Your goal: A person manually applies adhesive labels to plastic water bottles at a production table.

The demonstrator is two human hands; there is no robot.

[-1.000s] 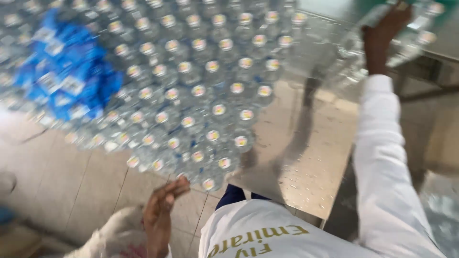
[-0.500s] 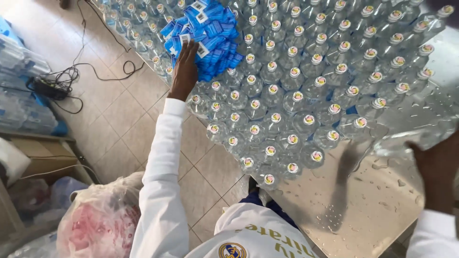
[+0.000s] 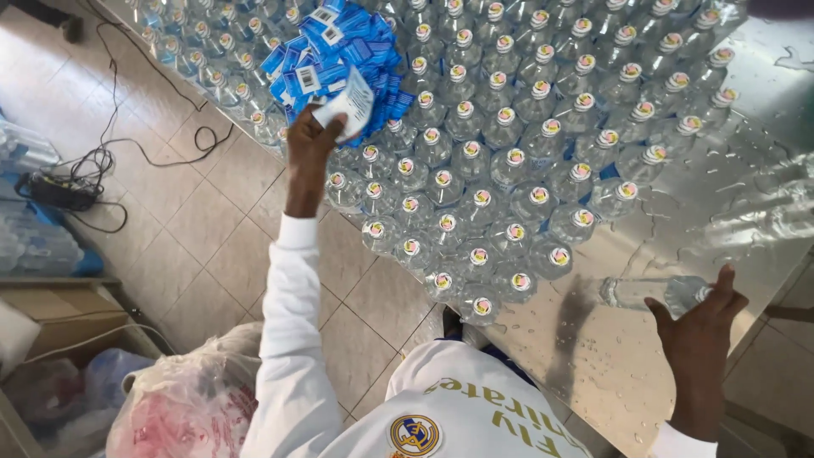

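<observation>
My left hand [image 3: 307, 140] reaches over a dense block of upright clear plastic bottles [image 3: 509, 161] with pale caps and pinches one label [image 3: 349, 100], white side up, at the edge of a heap of blue labels [image 3: 339, 42] lying on the bottle tops. My right hand [image 3: 699, 339] is at the lower right, with its fingers around the base of a single clear bottle [image 3: 644, 293] that lies on its side on the wet steel table [image 3: 746, 170], beside the block's near corner.
Left of the table is tiled floor [image 3: 212, 220] with black cables and a power strip [image 3: 59, 191]. A plastic bag with pink contents [image 3: 186, 399] and a cardboard box [image 3: 51, 305] sit at the lower left. Water drops cover the steel top.
My left hand went from low at my side up to the label heap and now lifts one label. My right hand came down from the far right with a bottle, which now lies on the table.
</observation>
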